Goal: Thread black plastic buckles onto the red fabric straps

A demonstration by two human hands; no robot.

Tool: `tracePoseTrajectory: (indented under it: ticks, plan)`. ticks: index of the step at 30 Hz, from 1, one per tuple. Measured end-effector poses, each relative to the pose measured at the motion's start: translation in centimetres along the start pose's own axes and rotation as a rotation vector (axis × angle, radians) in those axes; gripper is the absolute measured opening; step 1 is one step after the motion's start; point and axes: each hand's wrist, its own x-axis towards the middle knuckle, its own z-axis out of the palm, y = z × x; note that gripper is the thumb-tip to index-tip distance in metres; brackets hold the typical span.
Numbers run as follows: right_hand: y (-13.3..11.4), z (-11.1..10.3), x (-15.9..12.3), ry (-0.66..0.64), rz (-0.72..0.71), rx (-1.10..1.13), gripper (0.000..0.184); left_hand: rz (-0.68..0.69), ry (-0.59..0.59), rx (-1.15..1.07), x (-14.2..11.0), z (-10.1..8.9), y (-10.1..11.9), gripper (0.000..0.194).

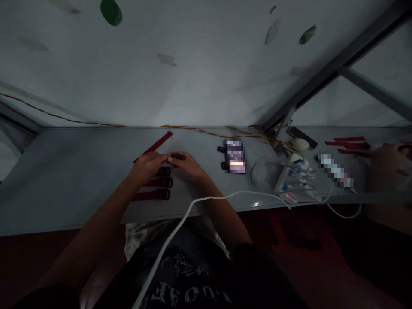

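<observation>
My left hand (148,166) and my right hand (184,164) meet at the fingertips over the grey table. Both are closed in a pinch, and whatever lies between their fingers is too small and dark to make out. A red strap (159,143) lies slanted just beyond my left hand. Below the hands, several red straps (149,195) with black rings (167,194) at their right ends lie in a row, partly covered by my left hand and forearm.
A phone (235,155) with a lit screen lies to the right, black buckles (221,149) beside it. Farther right stand a white power strip (291,178), another phone (334,170), more red straps (349,145) and a co-worker's hand (386,165). A white cable (193,204) crosses before me.
</observation>
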Motion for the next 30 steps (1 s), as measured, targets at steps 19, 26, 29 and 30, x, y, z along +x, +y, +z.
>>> tracePoseTrajectory:
  ticks: [19,26,29,30]
  plan:
    - [-2.1,4.6,-2.9,0.139,-0.087,-0.122,0.033,0.105,0.128,0.008,-1.6,-4.4,0.0,0.023]
    - [-2.9,3.9,-4.2,-0.005,0.054,-0.164,0.034,0.174,0.227,-0.027,-2.7,-4.7,0.2,0.025]
    - [-3.0,3.8,-4.4,-0.019,0.034,-0.148,0.034,0.132,0.256,0.007,-2.8,-5.1,0.7,0.020]
    - [-3.0,3.9,-4.5,-0.014,0.024,-0.139,0.033,0.114,0.253,0.009,-2.8,-5.3,1.0,0.019]
